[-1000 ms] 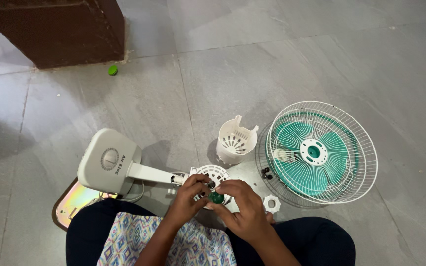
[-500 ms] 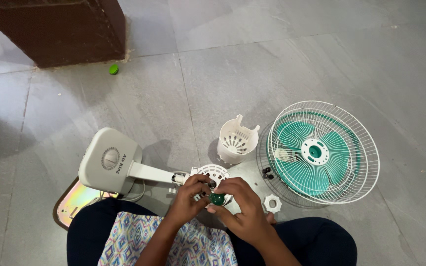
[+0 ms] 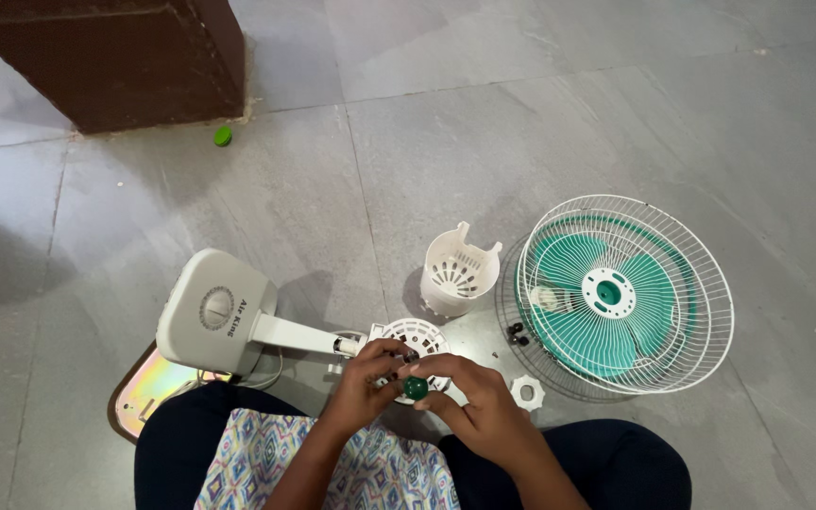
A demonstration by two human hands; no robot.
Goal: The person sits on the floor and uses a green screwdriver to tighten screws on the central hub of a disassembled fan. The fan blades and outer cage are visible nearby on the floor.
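R hand [image 3: 484, 408] fingers still pinch green knob [image 3: 416, 387]; L hand [image 3: 366, 376] still grips motor hub [image 3: 419, 338].

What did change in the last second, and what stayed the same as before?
Very little changed. The right hand keeps pinching the small green cap at the white motor housing, and the left hand still steadies that housing. The fan guard with its green blades, the white vented cover and the fan base did not move on the floor.
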